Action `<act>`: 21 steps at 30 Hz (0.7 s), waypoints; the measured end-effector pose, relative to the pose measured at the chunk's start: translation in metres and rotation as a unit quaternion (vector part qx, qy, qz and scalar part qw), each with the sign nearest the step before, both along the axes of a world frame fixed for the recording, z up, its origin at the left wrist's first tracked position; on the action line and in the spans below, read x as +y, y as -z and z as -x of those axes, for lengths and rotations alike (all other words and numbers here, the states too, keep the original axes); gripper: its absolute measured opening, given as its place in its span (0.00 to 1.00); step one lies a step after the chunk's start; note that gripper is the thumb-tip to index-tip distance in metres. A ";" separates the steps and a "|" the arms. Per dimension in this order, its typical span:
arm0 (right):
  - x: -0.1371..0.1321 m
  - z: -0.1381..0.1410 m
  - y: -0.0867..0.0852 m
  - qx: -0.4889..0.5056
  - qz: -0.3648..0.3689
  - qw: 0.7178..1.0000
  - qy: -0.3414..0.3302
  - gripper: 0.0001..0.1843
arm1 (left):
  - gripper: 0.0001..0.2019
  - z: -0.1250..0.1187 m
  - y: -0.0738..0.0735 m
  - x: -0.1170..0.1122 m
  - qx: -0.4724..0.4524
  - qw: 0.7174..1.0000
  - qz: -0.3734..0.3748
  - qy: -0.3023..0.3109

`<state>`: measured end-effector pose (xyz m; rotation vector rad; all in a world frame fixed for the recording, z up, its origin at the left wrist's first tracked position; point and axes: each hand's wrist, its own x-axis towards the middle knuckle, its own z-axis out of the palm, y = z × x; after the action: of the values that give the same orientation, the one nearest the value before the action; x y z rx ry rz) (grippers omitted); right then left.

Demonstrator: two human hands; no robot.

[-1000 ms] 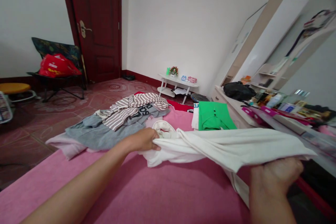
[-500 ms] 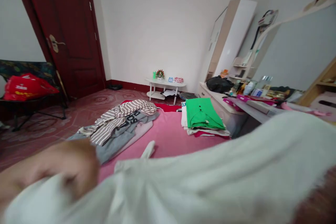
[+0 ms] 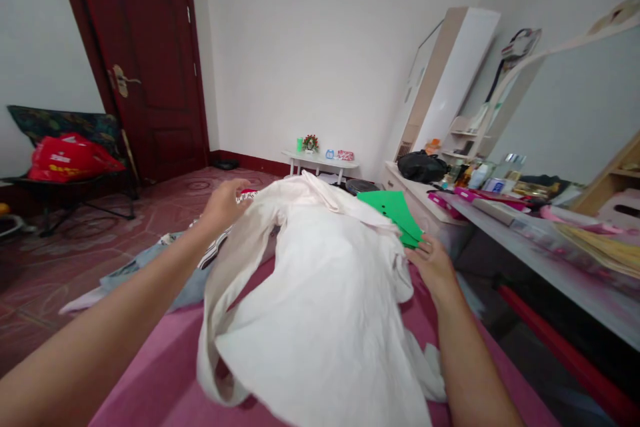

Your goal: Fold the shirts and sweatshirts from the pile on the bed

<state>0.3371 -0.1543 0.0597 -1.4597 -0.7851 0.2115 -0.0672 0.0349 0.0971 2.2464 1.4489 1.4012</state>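
A white long-sleeved shirt [image 3: 325, 280] lies spread on the pink bed cover [image 3: 165, 353], its collar at the far end. One sleeve hangs in a loop on the left side. Near the shirt's left shoulder is my left hand [image 3: 227, 203], its fingers apart and holding nothing that I can see. My right hand [image 3: 430, 260] is at the shirt's right edge, fingers stretched out beside the green folded garment [image 3: 395, 210]. Whether its fingertips touch the green cloth or the white one is unclear. Striped and grey clothes [image 3: 187, 287] lie partly hidden behind my left arm.
To the right stands a dressing table [image 3: 540, 260] with bottles, boxes and a black bag [image 3: 423, 163]. A small white table [image 3: 320, 160] is by the far wall. At left, a folding chair [image 3: 75, 190] bears a red bag [image 3: 73, 157].
The white shirt has gone from being held up close to the camera to lying on the bed. Both hands have moved forward to its far end, and my left hand has let go of it.
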 end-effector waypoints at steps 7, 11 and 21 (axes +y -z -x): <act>0.005 0.030 0.007 -0.061 0.094 0.972 -0.205 0.21 | 0.12 -0.002 0.080 -0.074 0.162 0.962 0.025 0.217; -0.010 0.076 0.013 -0.183 0.207 0.892 -0.357 0.21 | 0.18 0.019 0.105 -0.122 0.225 0.943 0.080 0.231; -0.064 0.121 0.065 -0.472 0.424 0.707 -0.313 0.43 | 0.33 0.048 0.115 -0.142 0.280 0.934 0.110 0.191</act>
<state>0.2160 -0.2179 -0.0055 -2.1213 -2.2722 0.3721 -0.1157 -0.1075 -0.0183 2.6968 1.1102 0.4754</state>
